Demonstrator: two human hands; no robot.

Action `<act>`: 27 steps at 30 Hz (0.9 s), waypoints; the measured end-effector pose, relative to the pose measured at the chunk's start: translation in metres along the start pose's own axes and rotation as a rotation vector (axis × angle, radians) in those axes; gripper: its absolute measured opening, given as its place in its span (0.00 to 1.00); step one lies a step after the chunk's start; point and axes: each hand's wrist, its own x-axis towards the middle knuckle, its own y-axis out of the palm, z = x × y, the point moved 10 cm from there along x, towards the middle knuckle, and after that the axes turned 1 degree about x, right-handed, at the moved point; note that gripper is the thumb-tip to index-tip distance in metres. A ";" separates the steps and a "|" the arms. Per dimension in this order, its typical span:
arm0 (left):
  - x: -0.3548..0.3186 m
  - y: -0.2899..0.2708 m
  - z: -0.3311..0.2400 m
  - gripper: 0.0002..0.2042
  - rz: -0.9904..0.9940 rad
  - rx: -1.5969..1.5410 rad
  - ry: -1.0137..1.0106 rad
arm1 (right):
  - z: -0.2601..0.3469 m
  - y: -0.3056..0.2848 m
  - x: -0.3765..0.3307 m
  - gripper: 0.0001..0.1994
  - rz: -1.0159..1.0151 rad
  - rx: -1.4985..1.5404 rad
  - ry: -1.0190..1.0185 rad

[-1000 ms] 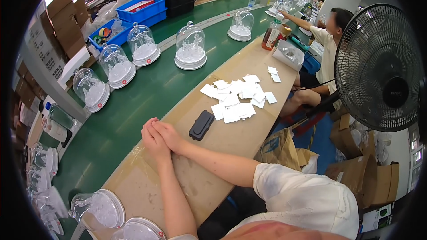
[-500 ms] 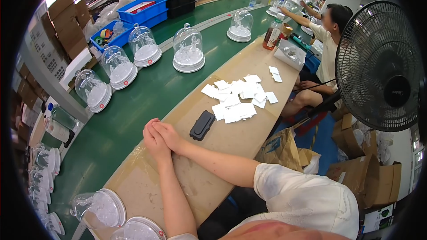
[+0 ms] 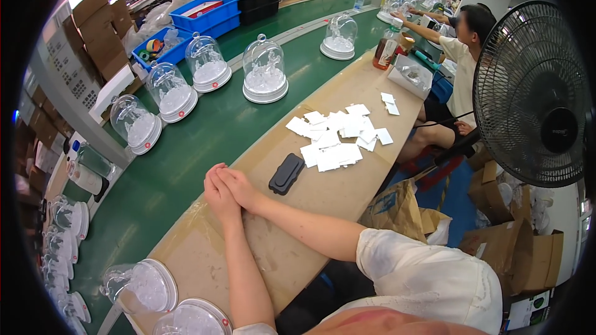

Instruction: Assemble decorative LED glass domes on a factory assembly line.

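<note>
My left hand [image 3: 218, 196] and my right hand [image 3: 244, 190] rest together at the worktable's edge beside the green belt. The right lies over the left, fingers close together and partly overlapping. Nothing shows between them, though the palms are hidden. Just right of them lies a dark, rounded rectangular case [image 3: 287, 174], untouched. Beyond it a loose pile of white square pieces [image 3: 332, 139] spreads over the brown table [image 3: 273, 254]. Two clear domes on white bases, one tipped over [image 3: 143, 286] and one lower down [image 3: 197, 319], sit at the table's near left end.
Several domed ornaments [image 3: 265, 71] stand along the green belt [image 3: 167, 177]. Blue bins [image 3: 205, 15] line its far side. A bottle of reddish-brown liquid [image 3: 385, 49] stands at the table's far end. At right are a black fan [image 3: 534, 93], a seated co-worker [image 3: 462, 74] and cardboard boxes [image 3: 496, 248].
The whole view shifts slightly, so most things appear a little farther right. A standing person in the background has moved left. My hands keep the same pose.
</note>
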 end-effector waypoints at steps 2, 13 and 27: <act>0.000 0.000 0.000 0.17 0.003 -0.010 -0.004 | 0.000 0.000 0.000 0.16 -0.006 -0.007 0.005; -0.001 0.000 0.001 0.16 -0.002 -0.094 -0.041 | -0.003 0.000 0.001 0.16 -0.011 0.008 0.009; -0.002 -0.010 0.007 0.16 -0.129 -0.211 -0.084 | 0.008 0.008 -0.005 0.16 0.006 0.007 0.012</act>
